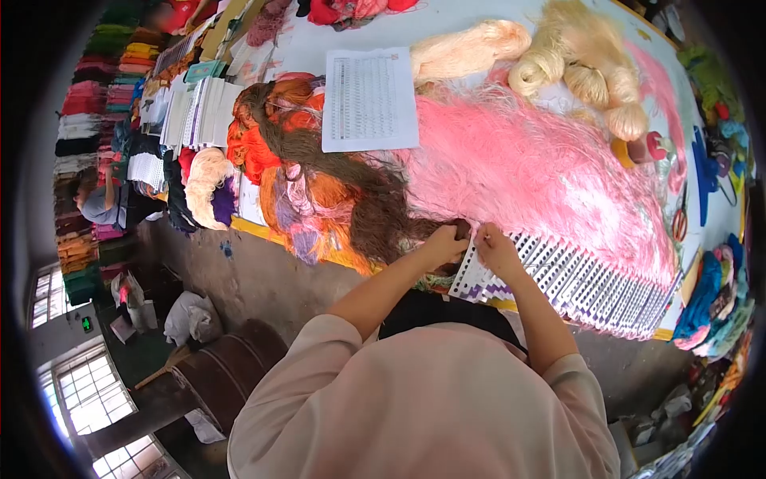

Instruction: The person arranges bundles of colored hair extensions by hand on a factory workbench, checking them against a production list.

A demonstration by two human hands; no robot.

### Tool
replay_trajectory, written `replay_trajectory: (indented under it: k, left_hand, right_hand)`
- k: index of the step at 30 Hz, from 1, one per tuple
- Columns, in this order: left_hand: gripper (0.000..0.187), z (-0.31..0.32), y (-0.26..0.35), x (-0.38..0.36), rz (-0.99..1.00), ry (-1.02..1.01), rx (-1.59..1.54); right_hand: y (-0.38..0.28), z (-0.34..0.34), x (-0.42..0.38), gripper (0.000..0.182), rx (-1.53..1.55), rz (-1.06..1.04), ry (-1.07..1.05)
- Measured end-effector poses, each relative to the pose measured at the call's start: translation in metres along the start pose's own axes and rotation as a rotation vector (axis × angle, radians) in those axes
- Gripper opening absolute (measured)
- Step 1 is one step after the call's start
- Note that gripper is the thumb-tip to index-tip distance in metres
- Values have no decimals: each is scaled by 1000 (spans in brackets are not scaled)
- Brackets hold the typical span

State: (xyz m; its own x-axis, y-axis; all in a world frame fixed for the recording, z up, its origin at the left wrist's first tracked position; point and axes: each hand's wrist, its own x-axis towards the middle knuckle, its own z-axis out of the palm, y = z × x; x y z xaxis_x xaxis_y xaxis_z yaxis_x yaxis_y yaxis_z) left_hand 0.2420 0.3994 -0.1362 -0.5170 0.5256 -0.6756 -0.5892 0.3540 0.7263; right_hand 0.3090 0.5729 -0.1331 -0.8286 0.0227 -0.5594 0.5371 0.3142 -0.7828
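Observation:
My left hand (pixel 447 246) is closed at the near edge of the table, around the end of a dark brown yarn skein (pixel 381 219). Just to its right, my right hand (pixel 496 251) is pinched above the leftmost white punched card (pixel 472 275); whatever lies between its fingertips is too small to make out. A long row of punched cards (pixel 582 279) with purple-marked ends runs rightward from there. Loose pink yarn (pixel 527 160) spreads behind the cards and reaches their holes. Orange yarn skeins (pixel 319 207) lie beneath and beside the brown one.
A printed sheet (pixel 371 100) rests on the yarn. Cream skeins (pixel 586 80) lie at the back, and scissors (pixel 680 225) at the right. Stacked cards (pixel 195 112) stand to the left. Beyond them, another person (pixel 108 203) is near shelves of coloured yarn. A brown drum (pixel 227 367) stands behind on the floor.

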Motion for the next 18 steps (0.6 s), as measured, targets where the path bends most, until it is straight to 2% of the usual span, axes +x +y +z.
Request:
replay_trajectory:
  k: [1,2,4,5,6,8,9,11,12,13,15,16,18]
  left_hand:
    - [13,-2,1,-2,56,39,178]
    - [19,-9,0,-3,351,241,672]
    - [23,-17,-3,-7,273,270,332]
    - [20,-12,18,-22,17,277,13]
    - [20,-13,19,-27,16,276,13]
    - [14,-11,24,-34,-142,19,-514]
    - [14,-9,29,-37,-141,19,-514]
    - [11,-4,38,-43,-115,-241,-752]
    - [11,-3,39,-41,-115,-243,-751]
    - [12,-1,40,-38,-135,-201,-497]
    - [22,6,38,-29,-168,-87,31]
    - [22,8,35,-27,-167,-84,28]
    - [27,9,34,-26,168,-34,574]
  right_hand:
    - [1,1,-1,10,106,-3,-16]
    - [0,2,-2,9,212,-4,-33]
    - [-2,0,-4,8,223,4,-34]
    - [-3,-1,-4,8,248,26,-27]
    - [-4,-1,-5,7,274,48,-20]
    - [-4,-1,-6,7,281,56,-21]
    - [-4,-1,-6,7,287,61,-23]
    - [-3,-1,-7,8,250,41,-14]
    - [-3,-2,-8,10,213,21,-7]
    - [-3,-1,-8,10,212,21,-7]
    - [-18,-3,-14,17,572,25,-90]
    - [-30,-10,-19,23,560,69,-83]
    - [-17,-6,-13,22,582,63,-91]
